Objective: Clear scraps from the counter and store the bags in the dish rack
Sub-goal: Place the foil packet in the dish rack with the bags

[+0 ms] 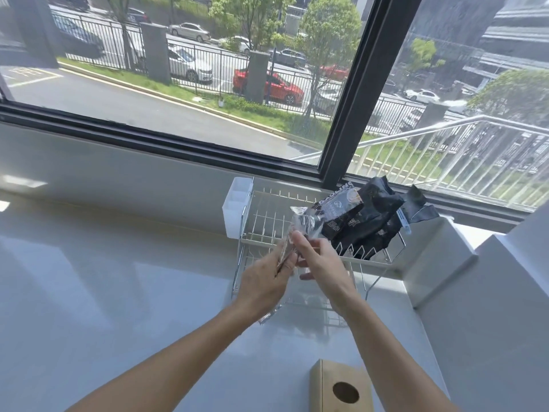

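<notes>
A white wire dish rack (pixel 261 224) stands on the pale counter under the window. Black printed bags (pixel 365 221) lie across its upper tier on the right. In front of the rack, my left hand (pixel 264 281) and my right hand (pixel 320 263) meet, both gripping a crinkled clear plastic bag (pixel 303 221). The bag's top rises above my fingers toward the rack's upper tier, and a lower edge of clear plastic (pixel 269 316) shows under my left wrist. What the bag holds is too blurred to tell.
A white plastic cutlery holder (pixel 237 203) hangs on the rack's left end. A brown cardboard box with a round hole (pixel 341 388) sits at the near counter edge. A white wall block (pixel 439 257) borders the counter on the right. The window sill runs behind.
</notes>
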